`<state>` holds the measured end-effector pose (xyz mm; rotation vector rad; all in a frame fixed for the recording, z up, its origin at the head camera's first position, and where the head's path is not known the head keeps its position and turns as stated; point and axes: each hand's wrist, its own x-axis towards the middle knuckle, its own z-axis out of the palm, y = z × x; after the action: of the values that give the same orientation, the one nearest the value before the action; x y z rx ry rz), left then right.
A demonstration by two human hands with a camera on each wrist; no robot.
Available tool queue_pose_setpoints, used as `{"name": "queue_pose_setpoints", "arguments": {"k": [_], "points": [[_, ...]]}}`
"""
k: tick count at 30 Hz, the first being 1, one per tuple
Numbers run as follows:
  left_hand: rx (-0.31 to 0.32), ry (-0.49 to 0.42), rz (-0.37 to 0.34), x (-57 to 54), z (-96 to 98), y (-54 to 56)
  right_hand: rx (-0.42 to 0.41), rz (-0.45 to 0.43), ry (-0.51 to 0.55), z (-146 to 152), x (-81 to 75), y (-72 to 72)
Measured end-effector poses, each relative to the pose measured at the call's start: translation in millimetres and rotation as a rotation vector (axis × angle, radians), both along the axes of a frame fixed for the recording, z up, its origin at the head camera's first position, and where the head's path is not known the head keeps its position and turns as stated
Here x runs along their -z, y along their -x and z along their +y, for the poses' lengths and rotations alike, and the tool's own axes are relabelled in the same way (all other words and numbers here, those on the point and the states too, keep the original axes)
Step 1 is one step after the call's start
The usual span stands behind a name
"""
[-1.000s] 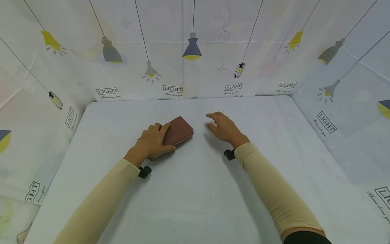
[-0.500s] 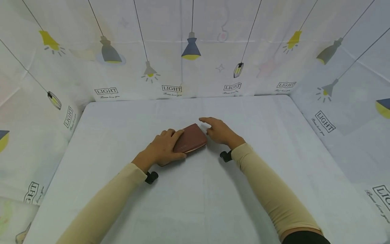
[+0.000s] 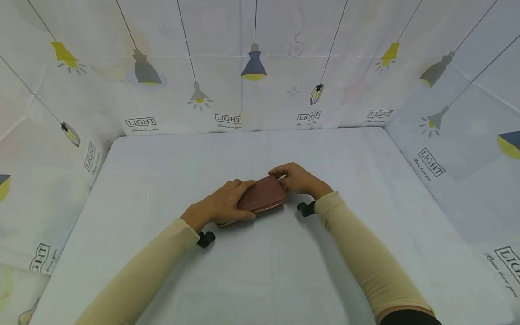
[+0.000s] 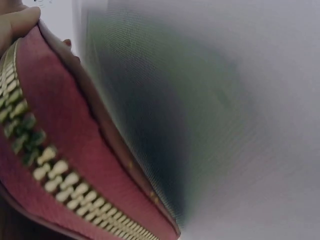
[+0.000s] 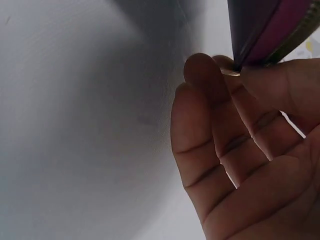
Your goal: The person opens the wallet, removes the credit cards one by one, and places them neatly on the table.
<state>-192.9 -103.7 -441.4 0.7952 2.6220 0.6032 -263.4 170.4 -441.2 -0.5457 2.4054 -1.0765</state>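
A reddish-brown zip-around wallet [image 3: 264, 195] is held at a tilt over the white table. My left hand [image 3: 221, 203] grips its left end, fingers on the top and thumb along the near edge. In the left wrist view, gold zipper teeth [image 4: 70, 186] run along the wallet's pink side and are closed together. At the wallet's far right corner my right hand [image 3: 299, 179] has curled fingers. In the right wrist view its thumb and forefinger pinch at the corner, where a small gold-coloured bit [image 5: 230, 73] shows; whether that is the zipper pull I cannot tell.
A white-covered table [image 3: 227, 271] lies under both hands. Behind it and at both sides hangs a pale cloth [image 3: 276, 99] printed with lamps and the word LIGHT. A small black wrist camera [image 3: 206, 239] sits under the left wrist, another black camera [image 3: 306, 208] under the right.
My left hand has carried the wallet to the right and nearer to me. The right hand has come down to the wallet's right corner, its fingers now curled and the thumb and forefinger pinching there.
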Motion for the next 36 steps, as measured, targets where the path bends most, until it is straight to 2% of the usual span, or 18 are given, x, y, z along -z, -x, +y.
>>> {"name": "queue_pose_setpoints", "arguments": {"k": [4,13,24,30,36], "points": [[0.006,-0.029,-0.040,-0.2,2.1,0.0,0.009,-0.033,0.020,8,0.6,-0.5],[0.024,-0.033,-0.072,-2.2,8.0,0.4,0.018,-0.063,0.007,19,1.0,-1.4],[0.047,-0.062,-0.124,-5.1,11.7,0.7,0.055,-0.163,0.027,29,3.1,-2.9],[0.051,-0.073,-0.140,-5.2,13.6,1.7,0.052,-0.140,0.001,30,2.1,-4.8],[0.057,-0.056,-0.170,-11.0,14.2,0.7,0.059,-0.117,-0.023,30,2.3,-4.4]]}}
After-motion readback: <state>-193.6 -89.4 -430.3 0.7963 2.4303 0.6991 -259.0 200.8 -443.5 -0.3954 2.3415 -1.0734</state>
